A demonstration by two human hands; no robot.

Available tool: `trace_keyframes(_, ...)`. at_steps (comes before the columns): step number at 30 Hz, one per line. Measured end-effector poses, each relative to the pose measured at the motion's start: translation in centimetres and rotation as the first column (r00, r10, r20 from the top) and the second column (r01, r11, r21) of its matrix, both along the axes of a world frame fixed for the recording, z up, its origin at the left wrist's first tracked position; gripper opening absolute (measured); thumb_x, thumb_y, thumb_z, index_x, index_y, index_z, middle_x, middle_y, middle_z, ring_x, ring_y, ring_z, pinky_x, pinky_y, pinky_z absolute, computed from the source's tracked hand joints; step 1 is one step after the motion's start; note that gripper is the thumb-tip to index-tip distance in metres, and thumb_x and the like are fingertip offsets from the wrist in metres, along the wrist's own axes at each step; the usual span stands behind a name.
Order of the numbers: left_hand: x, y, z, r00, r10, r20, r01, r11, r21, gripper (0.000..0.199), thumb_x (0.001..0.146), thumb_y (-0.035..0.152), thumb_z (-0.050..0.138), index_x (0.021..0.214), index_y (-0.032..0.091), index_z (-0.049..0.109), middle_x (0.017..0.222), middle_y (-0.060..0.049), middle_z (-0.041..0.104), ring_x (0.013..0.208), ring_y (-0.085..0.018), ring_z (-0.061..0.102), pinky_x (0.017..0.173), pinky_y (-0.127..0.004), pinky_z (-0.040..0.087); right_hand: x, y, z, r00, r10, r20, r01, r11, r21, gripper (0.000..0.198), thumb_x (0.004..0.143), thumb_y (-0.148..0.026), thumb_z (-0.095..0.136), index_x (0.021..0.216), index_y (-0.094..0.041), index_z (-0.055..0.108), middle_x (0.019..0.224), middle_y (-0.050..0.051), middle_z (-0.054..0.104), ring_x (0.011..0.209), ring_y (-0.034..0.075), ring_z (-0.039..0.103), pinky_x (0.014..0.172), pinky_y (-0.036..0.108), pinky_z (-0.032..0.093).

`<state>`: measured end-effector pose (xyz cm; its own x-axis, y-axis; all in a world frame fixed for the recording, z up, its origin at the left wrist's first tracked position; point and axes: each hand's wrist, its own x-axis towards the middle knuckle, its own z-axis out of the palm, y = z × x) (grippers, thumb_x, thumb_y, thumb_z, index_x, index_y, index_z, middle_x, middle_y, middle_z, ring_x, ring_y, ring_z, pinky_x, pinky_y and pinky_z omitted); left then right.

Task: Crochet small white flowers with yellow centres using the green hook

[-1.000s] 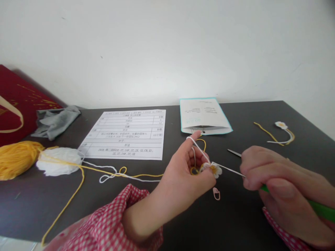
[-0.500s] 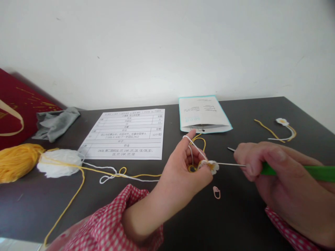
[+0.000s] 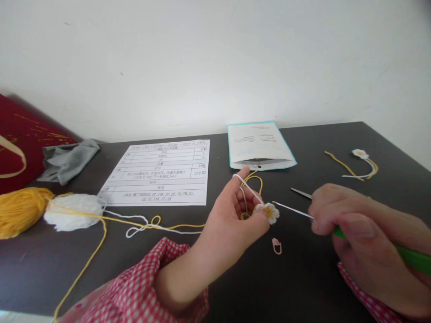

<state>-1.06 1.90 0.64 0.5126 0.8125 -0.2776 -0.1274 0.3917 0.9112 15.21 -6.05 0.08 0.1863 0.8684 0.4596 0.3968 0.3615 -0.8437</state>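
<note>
White plaster wall fills the upper half of the view, and below it a dark grey tabletop (image 3: pixel 316 278) runs from edge to edge. At the far left leans a dark red cloth bag with gold trim (image 3: pixel 20 143), with a crumpled grey cloth (image 3: pixel 67 157) beside it. A white printed sheet with a table of instructions (image 3: pixel 158 172) lies flat near the middle, and a white paper packet edged in teal (image 3: pixel 259 146) lies just behind the hands. A skein of yellow yarn (image 3: pixel 18 211) touches a smaller bundle of white yarn (image 3: pixel 72 211), and strands of both trail across the table toward the left hand (image 3: pixel 235 215). That hand, in a red-and-white checked sleeve, pinches a small white crocheted flower with a yellow centre (image 3: pixel 269 211) between thumb and fingertips, with white thread looped over the raised forefinger. The right hand (image 3: pixel 357 229) is curled closed around a crochet hook with a green handle and thin metal shaft (image 3: pixel 292 209), whose tip sits just beside the flower, apart from it. A finished white and yellow crocheted flower with loose thread tails (image 3: pixel 360 154) rests near the far right edge. A small pink plastic stitch marker (image 3: pixel 276 246) lies on the table just below the held flower.
</note>
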Motion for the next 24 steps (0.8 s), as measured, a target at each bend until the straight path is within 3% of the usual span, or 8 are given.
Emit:
trace_keyframes(3, 0.0, 0.0, -0.1, 0.999, 0.01, 0.037, -0.009, 1.0, -0.028, 0.082, 0.064, 0.007, 0.074, 0.14, 0.015, 0.045, 0.075, 0.006, 0.058, 0.069, -0.01, 0.052, 0.067, -0.026, 0.042, -0.1, 0.4, -0.1, 0.991, 0.03, 0.13, -0.034, 0.999, 0.029, 0.02, 0.099, -0.023, 0.049, 0.085, -0.028, 0.062, 0.078, 0.002, 0.062, 0.073, 0.019, 0.058, 0.064, 0.032, 0.044)
trace_keyframes(5, 0.1, -0.1, -0.4, 0.994, 0.031, 0.103, -0.026, 0.999, -0.041, 0.083, 0.064, 0.008, 0.076, 0.141, 0.014, 0.044, 0.075, 0.005, 0.059, 0.068, -0.009, 0.053, 0.067, -0.025, 0.044, -0.4, 0.8, -0.4, 0.996, 0.014, 0.087, -0.013, 1.0, -0.012, 0.017, 0.097, -0.021, 0.053, 0.087, -0.028, 0.064, 0.083, 0.002, 0.064, 0.077, 0.018, 0.06, 0.066, 0.029, 0.047)
trace_keyframes(8, 0.3, -0.1, -1.2, 0.97, 0.074, 0.232, -0.068, 0.997, -0.032, 0.082, 0.066, 0.012, 0.08, 0.141, 0.017, 0.045, 0.076, 0.004, 0.063, 0.069, -0.009, 0.055, 0.068, -0.025, 0.046, -0.8, 1.6, -0.8, 0.982, 0.016, -0.186, -0.044, 0.988, -0.148, 0.006, 0.09, -0.027, 0.067, 0.084, -0.029, 0.065, 0.086, 0.0, 0.067, 0.079, 0.016, 0.063, 0.066, 0.024, 0.051)
trace_keyframes(12, 0.2, -0.2, -1.2, 0.955, 0.097, 0.281, -0.093, 0.995, -0.026, 0.083, 0.068, 0.014, 0.083, 0.141, 0.019, 0.045, 0.076, 0.004, 0.063, 0.072, -0.009, 0.057, 0.073, -0.024, 0.048, -1.4, 2.2, -0.6, 0.87, 0.045, -0.491, -0.18, 0.956, -0.23, 0.019, 0.077, -0.025, 0.082, 0.078, -0.027, 0.063, 0.084, -0.002, 0.068, 0.073, 0.014, 0.066, 0.063, 0.02, 0.055)
trace_keyframes(17, -0.4, 0.1, 1.4, 0.943, 0.045, 0.33, -0.039, 0.999, -0.026, 0.083, 0.069, 0.015, 0.084, 0.142, 0.016, 0.044, 0.079, 0.003, 0.064, 0.075, -0.01, 0.058, 0.073, -0.023, 0.048, -1.8, 2.7, 0.8, 0.815, 0.049, -0.578, -0.183, 0.967, -0.176, 0.023, 0.076, -0.022, 0.082, 0.07, -0.025, 0.059, 0.076, -0.003, 0.067, 0.07, 0.012, 0.062, 0.063, 0.018, 0.053)
trace_keyframes(21, -0.6, 1.0, 4.6, 0.931, 0.111, 0.347, -0.122, 0.992, 0.01, 0.061, 0.075, 0.028, 0.081, 0.131, 0.016, 0.059, 0.079, 0.0, 0.066, 0.073, -0.011, 0.059, 0.072, -0.024, 0.048, -1.9, 3.5, 3.2, 0.815, 0.09, -0.572, -0.195, 0.973, -0.125, 0.022, 0.078, -0.024, 0.08, 0.071, -0.025, 0.059, 0.075, -0.004, 0.065, 0.069, 0.012, 0.059, 0.061, 0.018, 0.05)
trace_keyframes(24, -0.5, 1.8, 7.3, 0.917, 0.164, 0.364, -0.208, 0.975, 0.084, 0.054, 0.072, 0.026, 0.083, 0.123, 0.018, 0.067, 0.074, 0.001, 0.065, 0.067, -0.01, 0.058, 0.07, -0.025, 0.048, -2.4, 4.3, 5.6, 0.816, 0.149, -0.558, -0.213, 0.976, -0.051, 0.023, 0.079, -0.026, 0.079, 0.07, -0.024, 0.058, 0.076, -0.004, 0.063, 0.068, 0.012, 0.057, 0.06, 0.018, 0.048)
